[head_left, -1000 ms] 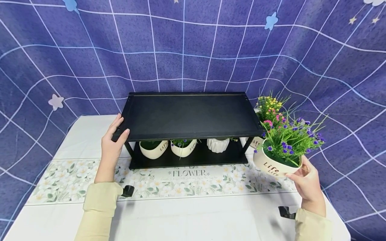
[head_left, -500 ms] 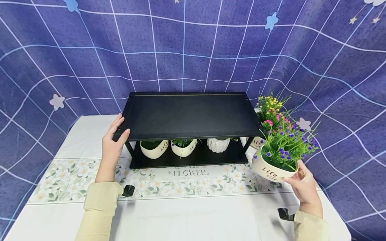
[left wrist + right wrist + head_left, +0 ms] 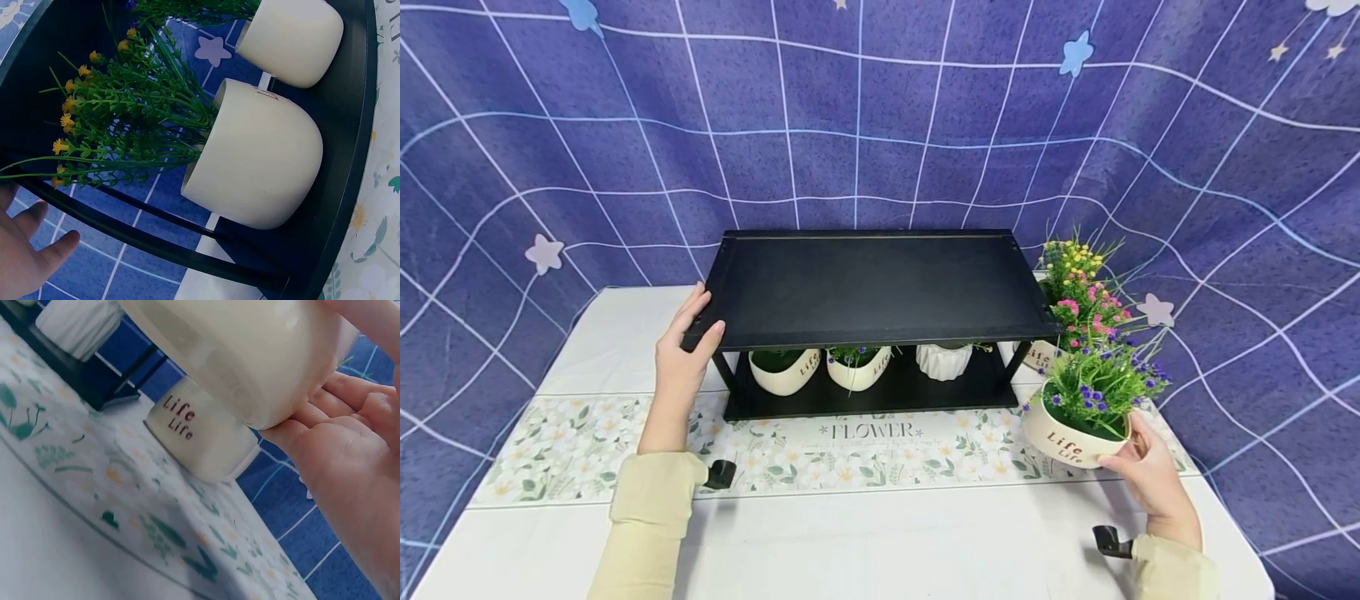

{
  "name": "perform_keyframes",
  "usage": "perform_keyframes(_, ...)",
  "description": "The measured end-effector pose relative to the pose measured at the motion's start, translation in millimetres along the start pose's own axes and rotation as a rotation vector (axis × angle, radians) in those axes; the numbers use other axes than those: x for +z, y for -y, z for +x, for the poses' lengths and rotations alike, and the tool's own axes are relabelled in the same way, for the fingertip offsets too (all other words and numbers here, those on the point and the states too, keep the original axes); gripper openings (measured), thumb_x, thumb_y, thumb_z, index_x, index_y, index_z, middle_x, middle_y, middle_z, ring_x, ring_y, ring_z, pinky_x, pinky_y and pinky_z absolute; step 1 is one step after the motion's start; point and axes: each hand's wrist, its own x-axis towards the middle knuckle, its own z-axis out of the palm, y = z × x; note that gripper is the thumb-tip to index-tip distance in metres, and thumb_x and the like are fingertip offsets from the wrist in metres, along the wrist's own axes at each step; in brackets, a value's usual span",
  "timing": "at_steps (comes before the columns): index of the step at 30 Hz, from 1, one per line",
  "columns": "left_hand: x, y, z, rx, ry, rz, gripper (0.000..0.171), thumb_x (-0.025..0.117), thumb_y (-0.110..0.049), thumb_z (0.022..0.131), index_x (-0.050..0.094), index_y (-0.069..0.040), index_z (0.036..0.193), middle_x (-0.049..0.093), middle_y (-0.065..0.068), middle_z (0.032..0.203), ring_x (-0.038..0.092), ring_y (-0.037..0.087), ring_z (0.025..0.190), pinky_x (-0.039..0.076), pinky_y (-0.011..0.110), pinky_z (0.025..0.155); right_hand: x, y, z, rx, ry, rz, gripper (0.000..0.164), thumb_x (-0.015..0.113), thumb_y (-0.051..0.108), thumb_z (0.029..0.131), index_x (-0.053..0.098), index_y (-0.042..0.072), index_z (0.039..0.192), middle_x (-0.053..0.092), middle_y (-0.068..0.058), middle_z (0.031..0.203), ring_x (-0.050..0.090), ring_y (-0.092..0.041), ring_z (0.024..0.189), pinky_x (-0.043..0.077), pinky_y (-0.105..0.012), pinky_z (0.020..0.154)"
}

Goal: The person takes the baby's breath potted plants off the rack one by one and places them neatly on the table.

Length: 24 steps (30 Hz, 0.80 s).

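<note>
My right hand (image 3: pixel 1153 475) grips the right side of a cream "Life" pot holding a potted plant (image 3: pixel 1078 425) with grass and purple flowers. It is over the flowered strip at the right of the black shelf (image 3: pixel 880 287). In the right wrist view, the pot (image 3: pixel 269 356) covers part of another "Life" pot (image 3: pixel 194 434) behind it. My left hand (image 3: pixel 681 354) rests on the shelf's left front corner, thumb and fingers spread. Close to that hand in the left wrist view, a cream pot (image 3: pixel 262 162) with yellow flowers stands on the lower tier.
Two cream pots (image 3: pixel 786 372) and a white ribbed pot (image 3: pixel 943 362) stand on the shelf's lower tier. Pots with pink flowers (image 3: pixel 1097 312) and yellow flowers (image 3: pixel 1075 258) stand beside its right end. A "FLOWER" strip (image 3: pixel 868 454) runs across the white table (image 3: pixel 865 542). A blue curtain (image 3: pixel 850 108) hangs behind.
My right hand has brought the purple-flowered potted plant down in the view and slightly left, nearer the table. The left hand and the shelf have stayed in place.
</note>
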Motion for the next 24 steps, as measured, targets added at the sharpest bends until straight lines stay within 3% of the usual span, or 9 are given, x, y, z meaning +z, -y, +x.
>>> perform_keyframes(3,0.0,-0.3,-0.1,-0.008,0.003,0.001,0.049,0.064,-0.012,0.092,0.053,-0.01,0.14,0.042,-0.001,0.154,0.035,0.008,0.144,0.027,0.016,0.116,-1.1,-3.2,-1.5,-0.008,0.027,-0.007,0.098,0.053,-0.027,0.076,-0.023,-0.019,0.137,-0.013,-0.022,0.152,0.053,0.009,0.118,0.045,-0.009,0.096)
perform_keyframes(5,0.1,0.2,0.2,-0.013,0.003,0.0,0.049,0.063,-0.011,0.092,0.053,-0.01,0.14,0.041,0.0,0.154,0.035,0.008,0.144,0.027,0.015,0.116,-2.7,-5.9,-2.8,-0.001,0.043,-0.013,0.097,0.052,-0.028,0.074,-0.021,-0.02,0.137,0.004,-0.012,0.157,0.052,0.01,0.119,0.045,-0.009,0.097)
perform_keyframes(7,0.4,0.6,0.5,-0.017,0.001,-0.004,0.049,0.063,-0.009,0.092,0.053,-0.009,0.14,0.041,0.0,0.154,0.035,0.009,0.144,0.027,0.014,0.116,-4.3,-8.3,-3.8,0.016,0.051,-0.033,0.096,0.051,-0.029,0.073,-0.019,-0.021,0.138,0.007,-0.012,0.157,0.052,0.01,0.121,0.044,-0.009,0.097)
perform_keyframes(10,0.8,-3.8,-0.4,-0.025,-0.002,-0.015,0.048,0.062,-0.007,0.092,0.053,-0.006,0.139,0.041,0.003,0.154,0.035,0.011,0.144,0.028,0.013,0.115,-7.3,-11.8,-4.8,0.064,0.054,-0.102,0.097,0.053,-0.027,0.074,-0.018,-0.019,0.139,-0.007,-0.019,0.157,0.04,0.017,0.127,0.039,-0.004,0.098)
perform_keyframes(12,1.2,-11.5,-2.3,-0.027,-0.004,-0.018,0.048,0.062,-0.006,0.092,0.052,-0.003,0.139,0.041,0.006,0.154,0.035,0.013,0.144,0.028,0.013,0.115,-8.8,-13.8,-5.6,0.106,0.045,-0.132,0.099,0.055,-0.023,0.076,-0.021,-0.017,0.14,-0.024,-0.027,0.148,0.026,0.02,0.131,0.035,-0.001,0.098)
perform_keyframes(14,1.5,-20.7,-4.9,-0.027,-0.003,-0.016,0.047,0.061,-0.005,0.092,0.052,-0.001,0.138,0.041,0.008,0.153,0.035,0.015,0.144,0.028,0.013,0.115,-10.1,-16.1,-6.1,0.137,0.04,-0.144,0.102,0.057,-0.021,0.077,-0.023,-0.015,0.14,-0.03,-0.029,0.145,0.013,0.015,0.137,0.031,0.001,0.099)
perform_keyframes(16,2.0,-26.4,-6.7,-0.022,-0.002,-0.011,0.047,0.06,-0.006,0.093,0.051,0.001,0.139,0.04,0.01,0.153,0.035,0.015,0.145,0.027,0.013,0.115,-11.2,-18.8,-6.6,0.149,0.036,-0.15,0.103,0.059,-0.018,0.078,-0.023,-0.014,0.141,-0.031,-0.029,0.144,0.007,0.013,0.139,0.029,0.002,0.099)
perform_keyframes(21,2.6,-30.8,-8.4,-0.013,0.0,0.002,0.048,0.06,-0.007,0.093,0.049,0.002,0.139,0.039,0.012,0.154,0.035,0.016,0.145,0.027,0.013,0.115,-13.1,-25.4,-6.0,0.12,0.049,-0.132,0.103,0.062,-0.017,0.078,-0.022,-0.017,0.14,-0.03,-0.029,0.146,0.029,0.025,0.126,0.035,0.001,0.098)
perform_keyframes(24,2.3,-33.6,-8.8,-0.012,0.003,0.004,0.048,0.06,-0.006,0.093,0.05,0.002,0.138,0.04,0.013,0.153,0.034,0.018,0.145,0.028,0.013,0.114,-13.9,-27.5,-5.7,0.108,0.048,-0.13,0.103,0.062,-0.016,0.079,-0.021,-0.018,0.14,-0.028,-0.028,0.15,0.037,0.025,0.121,0.037,0.0,0.097)
